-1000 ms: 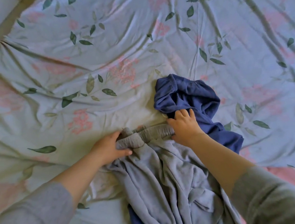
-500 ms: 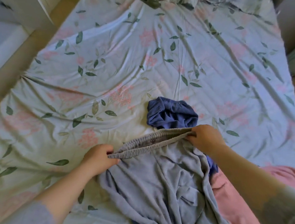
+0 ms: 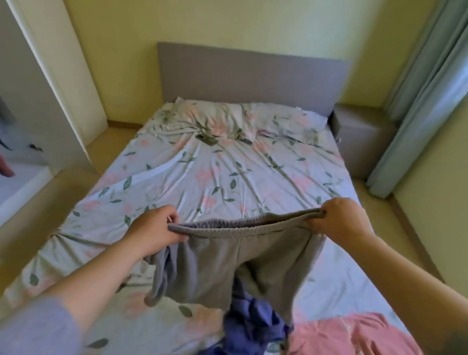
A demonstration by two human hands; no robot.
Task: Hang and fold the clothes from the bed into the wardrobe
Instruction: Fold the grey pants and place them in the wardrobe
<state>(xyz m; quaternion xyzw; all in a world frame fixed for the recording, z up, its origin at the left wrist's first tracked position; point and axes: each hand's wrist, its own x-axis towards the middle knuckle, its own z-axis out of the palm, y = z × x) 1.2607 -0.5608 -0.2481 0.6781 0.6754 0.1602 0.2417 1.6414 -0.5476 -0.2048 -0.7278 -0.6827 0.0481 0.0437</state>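
Grey sweatpants [image 3: 220,266] hang in the air above the bed [image 3: 227,178], stretched by their elastic waistband. My left hand [image 3: 152,229] grips the waistband's left end. My right hand [image 3: 341,219] grips its right end. The legs dangle down toward a crumpled blue garment [image 3: 246,334] lying on the sheet near the front edge. A pink garment [image 3: 346,340] lies at the lower right of the bed. The open wardrobe [image 3: 1,118] stands to the left, with dark and red clothes hanging inside.
The floral sheet is wrinkled, with a pillow [image 3: 208,120] under the grey headboard [image 3: 252,73]. A grey bedside block [image 3: 362,137] and pale blue curtains [image 3: 427,75] are at the right. Floor strips run along both sides of the bed.
Both hands lifted the grey sweatpants off the bed and spread the waistband wide. My view rose from the sheet to take in the headboard, the wardrobe and the curtains.
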